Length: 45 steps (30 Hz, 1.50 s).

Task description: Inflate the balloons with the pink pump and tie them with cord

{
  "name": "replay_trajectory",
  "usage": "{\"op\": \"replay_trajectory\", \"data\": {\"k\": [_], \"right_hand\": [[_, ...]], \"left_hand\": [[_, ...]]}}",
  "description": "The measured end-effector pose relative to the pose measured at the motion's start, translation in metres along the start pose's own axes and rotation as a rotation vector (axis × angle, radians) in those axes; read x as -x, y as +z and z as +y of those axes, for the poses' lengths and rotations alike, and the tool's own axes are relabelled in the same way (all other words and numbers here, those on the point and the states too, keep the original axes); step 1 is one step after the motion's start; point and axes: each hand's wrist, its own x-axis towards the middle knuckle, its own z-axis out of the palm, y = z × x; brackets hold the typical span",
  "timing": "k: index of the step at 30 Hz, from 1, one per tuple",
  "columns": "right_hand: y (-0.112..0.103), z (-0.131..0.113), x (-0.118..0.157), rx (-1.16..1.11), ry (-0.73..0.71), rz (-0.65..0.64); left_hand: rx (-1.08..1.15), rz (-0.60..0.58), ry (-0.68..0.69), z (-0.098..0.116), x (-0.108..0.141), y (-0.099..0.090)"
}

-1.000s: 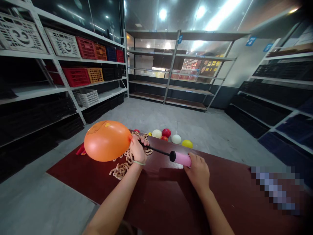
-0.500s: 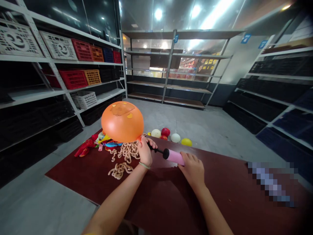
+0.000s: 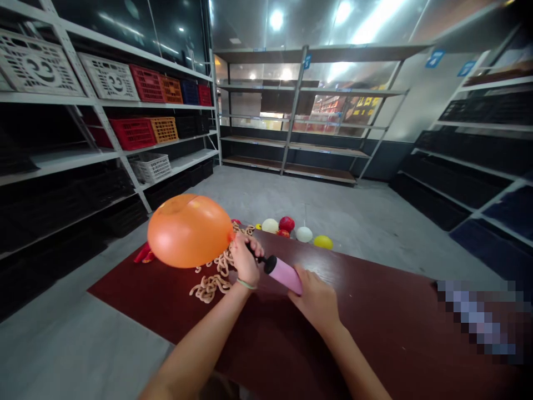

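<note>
Crates (image 3: 132,133) on shelving (image 3: 183,162) — contents unclear — left hand (image 3: 245,261) grips orange balloon (image 3: 189,230)

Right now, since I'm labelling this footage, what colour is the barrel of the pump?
The pump barrel is pink, clearest in the head view.

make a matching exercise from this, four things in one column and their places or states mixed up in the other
1. orange balloon
2. pink pump barrel
3. tan cords
4. yellow balloon

A. in the grip of the right hand
B. beyond the far edge of the table
C. swollen, with its neck at the left hand
D. lying in loose coils on the tabletop

Right pairs: 1-C, 2-A, 3-D, 4-B
</note>
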Motion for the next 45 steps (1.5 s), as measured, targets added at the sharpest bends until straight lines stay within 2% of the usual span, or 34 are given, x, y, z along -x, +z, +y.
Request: {"op": "replay_trajectory", "data": {"k": [3,7,10,16,19,22,26,29,33,41,45], "right_hand": [[0.002,-0.004,0.001,-0.022,-0.011,-0.020],[0.001,0.016,-0.005,0.091,-0.023,-0.024],[0.000,0.033,-0.007,0.147,0.013,0.032],[0.002,0.059,-0.003,0.190,0.125,0.152],[0.003,0.057,-0.002,0.169,0.153,0.114],[0.003,0.037,-0.002,0.151,0.170,0.061],[0.002,0.005,-0.002,0.053,0.155,0.036],[0.004,-0.003,-0.003,0.026,0.128,-0.017],[0.005,0.010,-0.004,0.071,0.091,-0.033],[0.001,0.051,-0.001,0.183,0.161,0.032],[0.003,0.054,0.000,0.172,0.178,0.022]], "left_hand": [[-0.068,-0.064,-0.075,-0.017,0.008,0.001],[-0.108,-0.059,-0.078,-0.027,0.009,0.001],[-0.075,-0.065,-0.049,-0.023,0.005,0.002],[-0.008,0.017,-0.009,-0.003,-0.008,0.000],[0.008,0.076,0.009,-0.001,-0.011,-0.002],[0.014,0.104,0.000,-0.006,-0.005,-0.002],[-0.029,-0.016,-0.039,-0.019,0.010,-0.001],[-0.068,-0.070,-0.034,-0.029,0.016,-0.001],[-0.103,-0.058,-0.026,-0.030,0.013,-0.002],[0.001,0.044,0.010,-0.002,-0.010,-0.005],[0.043,0.076,0.019,0.005,-0.016,-0.007]]}}
